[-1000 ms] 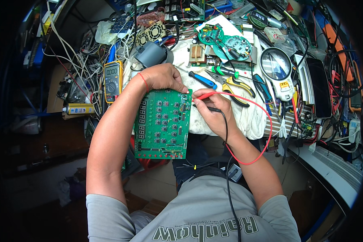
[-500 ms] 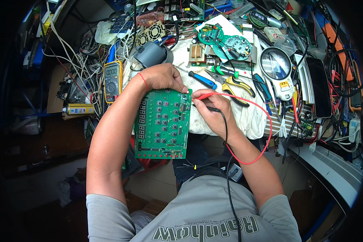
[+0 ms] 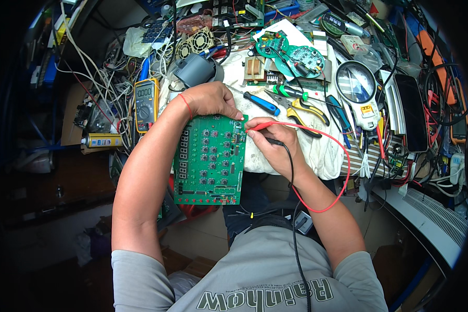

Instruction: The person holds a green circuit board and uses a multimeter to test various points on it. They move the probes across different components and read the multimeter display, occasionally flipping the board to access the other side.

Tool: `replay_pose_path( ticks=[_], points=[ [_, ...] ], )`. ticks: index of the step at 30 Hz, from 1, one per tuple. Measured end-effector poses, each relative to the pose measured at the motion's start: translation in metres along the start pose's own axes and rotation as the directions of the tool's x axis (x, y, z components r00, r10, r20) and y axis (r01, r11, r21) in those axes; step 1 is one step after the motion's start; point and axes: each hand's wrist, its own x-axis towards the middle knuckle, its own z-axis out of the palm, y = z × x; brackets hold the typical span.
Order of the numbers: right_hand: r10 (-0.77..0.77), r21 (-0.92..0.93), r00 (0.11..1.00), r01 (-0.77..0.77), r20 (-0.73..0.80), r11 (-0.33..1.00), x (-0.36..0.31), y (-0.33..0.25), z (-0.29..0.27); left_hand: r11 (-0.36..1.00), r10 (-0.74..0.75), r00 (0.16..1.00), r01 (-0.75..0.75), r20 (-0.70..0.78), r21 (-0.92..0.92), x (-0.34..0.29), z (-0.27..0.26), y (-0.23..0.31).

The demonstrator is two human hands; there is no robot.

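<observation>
A green circuit board [image 3: 197,179] with rows of push buttons and a strip of digit displays hangs over the bench's near edge. My left hand [image 3: 216,100] grips its top edge, thumb near the top right corner. At the board's upper right side, my right hand [image 3: 274,141] is closed around a red test probe [image 3: 264,125] and a black test probe [image 3: 275,141]. Their tips point at small parts on the board; whether they touch, I cannot tell. A yellow multimeter [image 3: 146,106] stands left of my left forearm, its display lit.
Behind my hands, a white cloth [image 3: 322,151] bears a blue screwdriver [image 3: 261,103], yellow-handled pliers [image 3: 309,112] and round green boards [image 3: 301,60]. A magnifier [image 3: 355,81] and a dark phone [image 3: 412,112] lie to the right. Tangled wires [image 3: 96,67] crowd the left.
The right hand and its probes have shifted very slightly to the left at the board's edge. A minus sign now shows on the multimeter display. The left hand keeps its place.
</observation>
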Motion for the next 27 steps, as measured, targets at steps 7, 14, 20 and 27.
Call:
replay_pose_path(
  ticks=[7, 14, 20, 27],
  points=[
    [0.079, -0.051, 0.994, -0.076, 0.072, 0.996, -0.0011, -0.0045, -0.0059, 1.000, 0.003, 1.000, -0.003, -0.001, 0.018, -0.0009, -0.0003, 0.0017],
    [0.047, -0.046, 0.996, -0.044, 0.074, 0.998, -0.0002, -0.0051, -0.0044, 0.999, 0.024, 1.000, -0.024, -0.001, 0.030, -0.0019, -0.0005, 0.0004],
    [0.007, -0.051, 0.998, -0.004, 0.070, 0.999, -0.0010, -0.0049, -0.0047, 0.998, 0.002, 1.000, -0.003, 0.008, 0.068, -0.0045, -0.0008, 0.0056],
    [0.023, -0.073, 0.998, -0.018, 0.065, 0.997, -0.0011, -0.0075, -0.0036, 0.994, 0.040, 0.999, -0.038, -0.020, 0.107, -0.0071, 0.0026, 0.0092]
  ],
)
